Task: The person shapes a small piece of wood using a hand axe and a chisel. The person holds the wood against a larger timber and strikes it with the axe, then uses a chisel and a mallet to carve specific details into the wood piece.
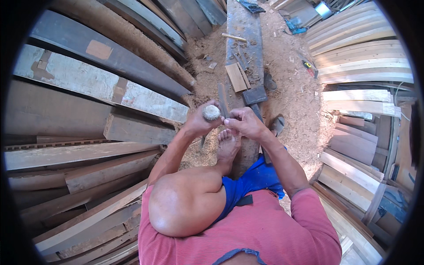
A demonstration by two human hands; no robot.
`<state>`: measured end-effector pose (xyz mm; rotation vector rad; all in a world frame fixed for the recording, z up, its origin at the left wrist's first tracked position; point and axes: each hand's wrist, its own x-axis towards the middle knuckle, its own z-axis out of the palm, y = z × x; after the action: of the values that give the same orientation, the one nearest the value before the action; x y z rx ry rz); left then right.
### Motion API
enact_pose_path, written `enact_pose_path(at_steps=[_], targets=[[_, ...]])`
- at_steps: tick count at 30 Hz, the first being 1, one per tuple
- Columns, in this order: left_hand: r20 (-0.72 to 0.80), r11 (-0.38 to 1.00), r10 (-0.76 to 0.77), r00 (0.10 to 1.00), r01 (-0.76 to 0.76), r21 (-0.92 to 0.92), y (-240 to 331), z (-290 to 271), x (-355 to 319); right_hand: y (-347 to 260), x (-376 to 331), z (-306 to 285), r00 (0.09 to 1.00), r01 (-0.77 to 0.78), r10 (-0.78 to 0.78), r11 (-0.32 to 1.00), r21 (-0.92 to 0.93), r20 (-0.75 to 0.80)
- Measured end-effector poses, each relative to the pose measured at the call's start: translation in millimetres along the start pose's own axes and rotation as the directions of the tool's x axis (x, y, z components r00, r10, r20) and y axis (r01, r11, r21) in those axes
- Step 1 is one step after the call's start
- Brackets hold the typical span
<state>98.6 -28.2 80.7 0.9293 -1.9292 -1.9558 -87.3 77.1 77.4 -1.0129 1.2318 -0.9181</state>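
Note:
My left hand [201, 120] is wrapped round a chisel, whose pale, frayed round handle end [211, 112] points up. A thin dark part of it shows below the hand. Close beside it, my right hand [248, 124] is closed, thumb and fingertips pinched together; what they hold, if anything, is too small to make out. A dark narrow strip [223, 98] lies just beyond the hands. My bare foot [228, 143] rests on the long bench plank [244, 37] under them. A dark block-headed mallet [255, 95] lies on the plank beyond my right hand.
Small boards [236, 77] and a yellow folding rule [234, 37] lie farther along the plank. Stacked timber [66, 115] lines the left, with pale boards [357, 62] on the right. A tape measure [307, 64] and a blue power tool [295, 26] lie on the shaving-strewn floor.

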Motion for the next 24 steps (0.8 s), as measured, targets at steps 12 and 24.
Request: enact_pose_path(at_steps=[12, 24], targets=[[0.079, 0.946, -0.196, 0.977, 0.209, -0.246, 0, 8, -6, -13, -13, 5, 0.997, 0.044, -0.052, 0.993, -0.111, -0.065], [0.375, 0.999, -0.016, 0.927, 0.004, 0.034, 46, 7, -20, -56, -56, 7, 0.959, -0.148, 0.142, 0.989, 0.005, 0.244]])
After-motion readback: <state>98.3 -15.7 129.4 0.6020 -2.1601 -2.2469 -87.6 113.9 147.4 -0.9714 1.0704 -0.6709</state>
